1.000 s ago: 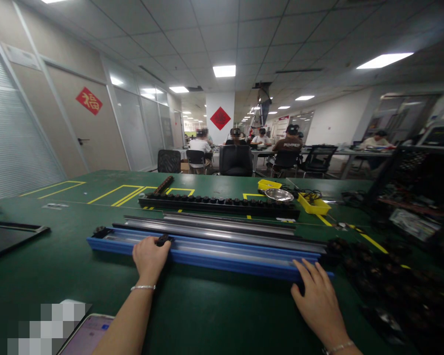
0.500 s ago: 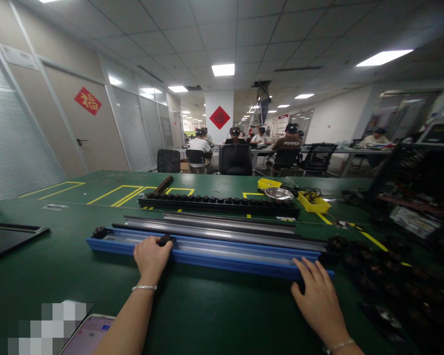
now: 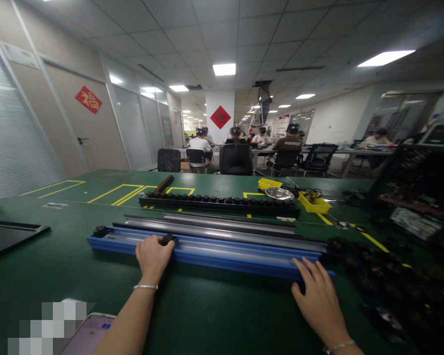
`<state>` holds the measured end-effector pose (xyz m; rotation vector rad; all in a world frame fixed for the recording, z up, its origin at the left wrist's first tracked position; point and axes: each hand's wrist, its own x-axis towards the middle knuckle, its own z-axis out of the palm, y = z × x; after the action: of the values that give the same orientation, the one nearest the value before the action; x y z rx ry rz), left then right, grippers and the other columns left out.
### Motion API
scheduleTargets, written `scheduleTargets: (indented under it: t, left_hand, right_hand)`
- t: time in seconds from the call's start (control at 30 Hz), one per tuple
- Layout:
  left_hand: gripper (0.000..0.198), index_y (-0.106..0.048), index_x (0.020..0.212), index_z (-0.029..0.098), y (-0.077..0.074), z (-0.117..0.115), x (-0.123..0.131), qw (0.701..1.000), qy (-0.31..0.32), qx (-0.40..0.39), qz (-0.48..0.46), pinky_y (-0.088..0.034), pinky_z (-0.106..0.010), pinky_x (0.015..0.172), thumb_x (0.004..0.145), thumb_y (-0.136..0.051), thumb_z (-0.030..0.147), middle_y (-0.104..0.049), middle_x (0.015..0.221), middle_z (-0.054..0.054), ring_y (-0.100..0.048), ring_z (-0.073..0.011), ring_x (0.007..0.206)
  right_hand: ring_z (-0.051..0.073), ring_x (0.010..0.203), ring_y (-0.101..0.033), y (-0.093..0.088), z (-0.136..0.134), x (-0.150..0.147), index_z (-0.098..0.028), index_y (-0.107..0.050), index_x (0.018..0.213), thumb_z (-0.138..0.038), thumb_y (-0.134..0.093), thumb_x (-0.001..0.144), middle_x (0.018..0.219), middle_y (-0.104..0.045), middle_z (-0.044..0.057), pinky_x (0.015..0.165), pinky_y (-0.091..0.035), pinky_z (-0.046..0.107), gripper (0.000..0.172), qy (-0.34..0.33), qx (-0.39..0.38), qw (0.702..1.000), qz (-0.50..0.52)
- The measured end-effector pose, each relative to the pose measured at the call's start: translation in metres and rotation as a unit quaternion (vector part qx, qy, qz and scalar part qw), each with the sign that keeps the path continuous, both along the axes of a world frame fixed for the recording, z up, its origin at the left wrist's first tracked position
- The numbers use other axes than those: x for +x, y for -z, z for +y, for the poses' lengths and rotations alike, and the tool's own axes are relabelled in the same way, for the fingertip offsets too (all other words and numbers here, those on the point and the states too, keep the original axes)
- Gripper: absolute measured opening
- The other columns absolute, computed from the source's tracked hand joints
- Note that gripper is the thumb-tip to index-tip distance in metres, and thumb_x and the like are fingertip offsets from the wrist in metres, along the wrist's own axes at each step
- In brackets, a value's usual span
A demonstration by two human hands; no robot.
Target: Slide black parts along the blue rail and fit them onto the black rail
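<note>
A long blue rail (image 3: 222, 254) lies across the green table in front of me. My left hand (image 3: 153, 255) is closed on a small black part (image 3: 166, 239) that sits in the rail's channel, left of its middle. My right hand (image 3: 318, 296) rests with fingers spread flat against the rail's near right end. Grey metal rails (image 3: 214, 227) lie just behind the blue one. Farther back lies a black rail (image 3: 218, 203) carrying a row of black parts.
A heap of black parts (image 3: 377, 276) lies at the right. Yellow trays (image 3: 313, 203) and a metal bowl (image 3: 279, 193) stand at the back. A phone (image 3: 89, 335) lies near my left arm, a black tray (image 3: 7, 235) at far left. People sit at desks beyond.
My left hand with the black part has crept slightly to the right along the blue rail. My right hand has stayed in place.
</note>
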<state>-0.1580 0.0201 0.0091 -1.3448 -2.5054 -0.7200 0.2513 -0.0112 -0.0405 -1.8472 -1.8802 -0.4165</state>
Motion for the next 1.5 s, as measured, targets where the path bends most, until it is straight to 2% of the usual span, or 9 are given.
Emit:
scheduleTargets:
  t: [0.57, 0.9, 1.1, 1.5]
  left_hand:
    - [0.03, -0.062, 0.077, 0.017, -0.002, 0.0, 0.009, 1.0, 0.021, 0.004, -0.007, -0.031, -0.037, 0.089, 0.07, -0.051, 0.043, -0.066, 0.082, -0.01, -0.057, -0.027, 0.091]
    - [0.029, -0.061, 0.077, 0.019, -0.001, -0.002, 0.012, 0.999, 0.035, 0.011, 0.0, -0.033, -0.037, 0.088, 0.07, -0.049, 0.044, -0.066, 0.083, -0.009, -0.057, -0.026, 0.091]
    - [0.029, -0.06, 0.074, 0.018, -0.001, -0.001, 0.012, 0.999, 0.038, 0.018, -0.004, -0.033, -0.038, 0.088, 0.069, -0.049, 0.045, -0.066, 0.081, -0.009, -0.058, -0.0268, 0.09]
    - [0.026, -0.057, 0.07, 0.019, 0.0, -0.001, 0.017, 0.997, 0.072, 0.034, 0.001, -0.034, -0.038, 0.088, 0.069, -0.051, 0.044, -0.064, 0.076, -0.008, -0.058, -0.0264, 0.088]
  right_hand:
    - [0.029, 0.129, -0.029, -0.001, 0.001, -0.001, -0.015, -0.051, 0.126, -0.032, -0.039, 0.08, 0.129, -0.049, 0.01, 0.105, -0.03, 0.047, 0.05, 0.0, -0.008, 1.0, -0.003]
    - [0.029, 0.128, -0.03, 0.004, 0.003, 0.003, -0.013, -0.053, 0.123, -0.03, -0.039, 0.079, 0.127, -0.049, 0.011, 0.105, -0.03, 0.046, 0.049, -0.015, 0.023, 1.0, -0.015]
    - [0.03, 0.128, -0.03, 0.005, 0.003, 0.003, -0.015, -0.051, 0.125, -0.032, -0.038, 0.08, 0.128, -0.048, 0.01, 0.104, -0.031, 0.047, 0.05, -0.009, 0.004, 1.0, -0.009]
    - [0.03, 0.128, -0.03, 0.004, 0.003, 0.001, -0.014, -0.052, 0.125, -0.032, -0.039, 0.08, 0.127, -0.048, 0.01, 0.105, -0.029, 0.046, 0.05, -0.01, 0.011, 1.0, -0.011]
